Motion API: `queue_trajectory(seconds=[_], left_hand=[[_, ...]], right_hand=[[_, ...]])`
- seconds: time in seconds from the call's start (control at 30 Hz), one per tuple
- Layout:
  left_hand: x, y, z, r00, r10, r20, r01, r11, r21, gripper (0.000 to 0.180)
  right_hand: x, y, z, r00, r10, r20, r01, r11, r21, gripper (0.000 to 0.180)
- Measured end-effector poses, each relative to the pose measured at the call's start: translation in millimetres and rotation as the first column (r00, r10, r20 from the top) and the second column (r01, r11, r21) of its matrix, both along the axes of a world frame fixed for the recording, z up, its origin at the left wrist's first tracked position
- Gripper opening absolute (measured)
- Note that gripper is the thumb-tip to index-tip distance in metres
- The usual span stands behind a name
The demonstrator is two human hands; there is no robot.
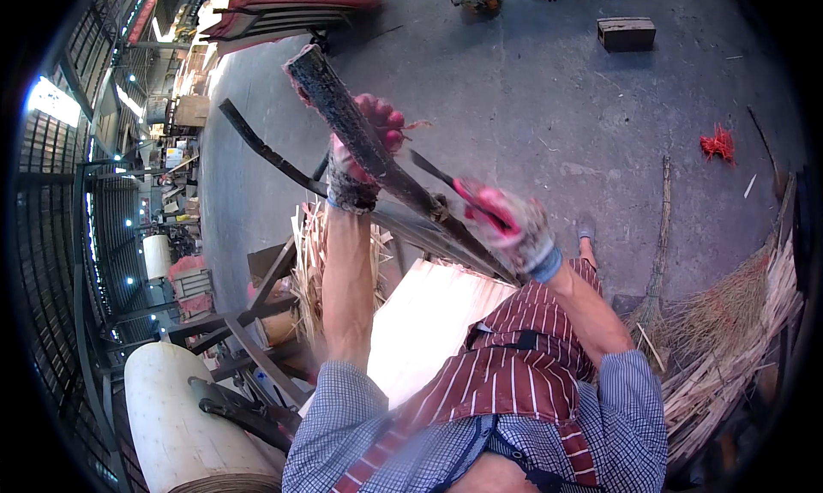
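While the left hand (345, 160) is wrapped round a rough dark branch (396, 174), its pink-tipped fingers curled at the far side, the right hand (514, 227) is closed on a slim dark tool (433, 168). Both hands wear dirty pale gloves. The right one is blurred, so the kind of tool is hard to tell. The branch slants in front of the person, its thick end raised at upper left and its lower end near the striped apron (527, 377). A bright pale sheet (429, 317) lies below it, beside a bundle of thin wood strips (310, 257). A twig broom (663, 236) and a red tangle (717, 146) lie on the floor (549, 124) to the right; a large pale roll (176, 411) is at lower left.
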State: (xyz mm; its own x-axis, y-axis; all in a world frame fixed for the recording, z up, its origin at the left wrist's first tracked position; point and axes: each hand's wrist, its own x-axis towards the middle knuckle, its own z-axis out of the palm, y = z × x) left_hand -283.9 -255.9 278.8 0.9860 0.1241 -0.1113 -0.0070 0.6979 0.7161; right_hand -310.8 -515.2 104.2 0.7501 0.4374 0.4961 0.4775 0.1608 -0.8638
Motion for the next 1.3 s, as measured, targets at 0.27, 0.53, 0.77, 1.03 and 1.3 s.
queue_trajectory(seconds=[0.27, 0.53, 0.77, 1.03, 1.3], left_hand=[[-29.6, -37.9, -62.2, 0.936, 0.163, -0.313, -0.082, 0.963, 0.256, 0.011], [-9.1, -33.4, -24.5, 0.971, 0.215, -0.100, -0.198, 0.967, 0.159, 0.018], [1.9, -31.0, 46.7, 0.971, 0.089, 0.220, -0.059, 0.988, -0.142, 0.059], [18.6, -22.5, 78.2, 0.962, 0.121, 0.246, -0.140, 0.988, 0.059, 0.049], [2.7, -24.9, 104.7, 0.951, 0.289, 0.105, -0.298, 0.951, 0.081, 0.034]], right_hand=[[-63.5, -54.9, -35.9, 0.986, 0.024, 0.165, 0.007, 0.982, -0.188, 0.039], [5.5, 8.5, 63.1, 0.995, 0.035, -0.093, -0.038, 0.999, -0.034, 0.028], [22.5, 18.2, 57.8, 0.911, 0.269, -0.312, -0.269, 0.962, 0.042, 0.038], [84.3, 58.0, 137.5, 0.985, 0.152, 0.085, -0.164, 0.973, 0.164, 0.024], [68.2, 50.4, 131.4, 0.869, 0.473, -0.143, -0.419, 0.859, 0.295, 0.037]])
